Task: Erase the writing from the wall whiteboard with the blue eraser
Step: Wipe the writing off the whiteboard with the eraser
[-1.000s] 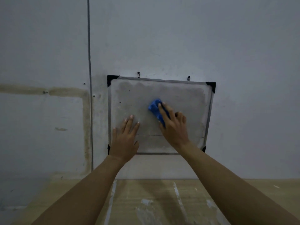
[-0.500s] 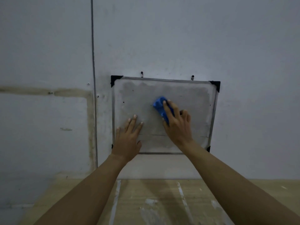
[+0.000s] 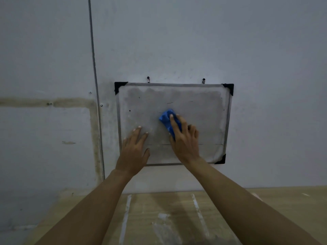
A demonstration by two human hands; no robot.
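Nearest, a paint-smeared wooden surface [image 3: 265, 209] runs under both outstretched forearms; beyond it the left hand [image 3: 134, 149] lies flat on the lower-left of the whiteboard [image 3: 203, 112], fingers straight and slightly apart, probably to steady a board that only hangs from two hooks [image 3: 148, 79]; the right hand [image 3: 185, 142] has its fingers curled over the blue eraser [image 3: 167, 119], clamping it against the board near its centre so the pad rubs with pressure; the surface looks grey and smudged, with a faint line [image 3: 164, 144] low down and a small stroke [image 3: 169, 103] above the eraser left to wipe.
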